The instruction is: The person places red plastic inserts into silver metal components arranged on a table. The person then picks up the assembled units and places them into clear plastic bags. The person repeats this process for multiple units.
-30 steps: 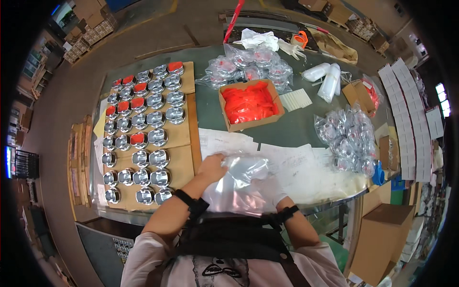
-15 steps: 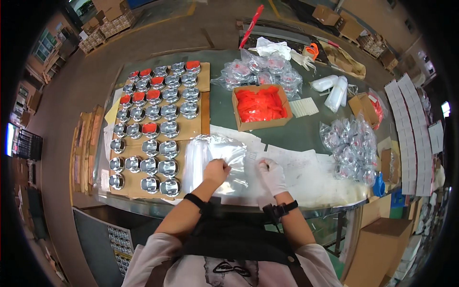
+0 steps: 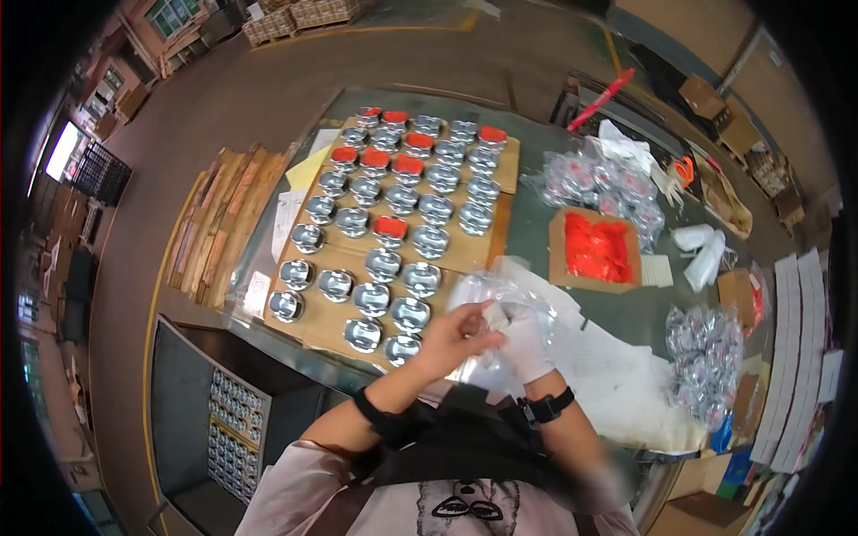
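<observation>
My bare left hand (image 3: 451,342) and my white-gloved right hand (image 3: 527,344) meet above clear plastic bags (image 3: 509,288) at the table's near edge. The left thumb and fingers are bent and pinch close against the curled gloved fingertips. What lies between the two hands, if anything, is too small and blurred to name. Left of them, metal pistons (image 3: 412,313) stand in rows on brown cardboard (image 3: 313,332). Red pieces (image 3: 391,229) lie on top of several pistons.
An open carton (image 3: 568,273) of red packets stands beyond my hands. Bagged pistons lie in a far pile (image 3: 599,183) and a right-hand pile (image 3: 706,366). White rolls (image 3: 706,255) rest at the far right. A grey bin (image 3: 183,402) with more pistons stands below the table's left.
My view has swung left, so the table shifts right in the picture. My hands, apart before over the bags and paper, have come together and now touch.
</observation>
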`<state>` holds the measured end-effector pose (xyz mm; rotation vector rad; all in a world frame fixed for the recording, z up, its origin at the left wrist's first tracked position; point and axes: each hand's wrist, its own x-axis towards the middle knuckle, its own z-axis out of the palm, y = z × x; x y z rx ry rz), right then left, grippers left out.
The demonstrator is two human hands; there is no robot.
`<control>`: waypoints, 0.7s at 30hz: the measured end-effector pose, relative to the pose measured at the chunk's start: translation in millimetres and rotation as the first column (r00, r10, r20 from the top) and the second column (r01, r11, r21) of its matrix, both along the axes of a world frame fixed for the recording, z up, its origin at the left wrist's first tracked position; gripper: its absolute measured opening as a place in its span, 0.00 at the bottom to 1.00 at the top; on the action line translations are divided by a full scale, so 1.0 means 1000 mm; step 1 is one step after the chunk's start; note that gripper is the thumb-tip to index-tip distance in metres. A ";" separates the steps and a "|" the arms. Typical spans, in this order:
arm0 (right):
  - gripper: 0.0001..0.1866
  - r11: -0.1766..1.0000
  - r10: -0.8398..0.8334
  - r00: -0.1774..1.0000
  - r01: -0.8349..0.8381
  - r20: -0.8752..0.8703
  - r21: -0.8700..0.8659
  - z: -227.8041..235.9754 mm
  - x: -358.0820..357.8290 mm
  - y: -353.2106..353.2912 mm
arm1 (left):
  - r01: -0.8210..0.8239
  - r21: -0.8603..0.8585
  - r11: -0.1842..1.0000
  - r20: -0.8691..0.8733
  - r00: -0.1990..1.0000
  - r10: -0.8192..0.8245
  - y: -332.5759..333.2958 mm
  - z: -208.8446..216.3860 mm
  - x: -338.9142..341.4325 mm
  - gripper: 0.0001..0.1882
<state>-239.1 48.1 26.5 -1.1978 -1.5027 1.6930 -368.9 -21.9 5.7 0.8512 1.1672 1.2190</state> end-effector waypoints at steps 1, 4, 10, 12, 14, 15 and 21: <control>0.19 0.996 0.028 0.998 -0.033 -0.059 -0.088 0.003 -0.018 0.005 | -0.067 -0.033 0.997 0.014 0.998 0.067 -0.008 0.012 -0.032 0.15; 0.22 0.992 0.125 0.982 -0.125 -0.139 0.013 -0.004 -0.095 0.026 | -0.564 -0.134 0.815 0.209 0.788 0.580 -0.052 0.002 -0.128 0.10; 0.10 0.711 0.032 0.478 -0.628 0.878 0.316 -0.067 -0.235 0.097 | -0.755 0.096 0.649 -0.187 0.626 0.757 -0.108 0.073 -0.244 0.08; 0.11 0.638 0.033 0.415 -0.709 0.909 0.300 -0.069 -0.254 0.097 | -0.709 0.196 0.678 -0.354 0.594 0.723 -0.108 0.088 -0.249 0.07; 0.12 0.626 0.072 0.402 -0.730 0.913 0.273 -0.066 -0.251 0.103 | -0.646 0.253 0.720 -0.450 0.581 0.679 -0.092 0.081 -0.250 0.07; 0.13 0.648 0.116 0.429 -0.716 0.896 0.259 -0.054 -0.243 0.106 | -0.568 0.326 0.756 -0.569 0.520 0.637 -0.080 0.072 -0.248 0.08; 0.14 0.993 0.014 0.996 -0.024 0.083 0.116 0.048 -0.098 0.070 | -0.106 0.295 0.950 -0.778 0.550 0.303 0.002 0.050 -0.156 0.12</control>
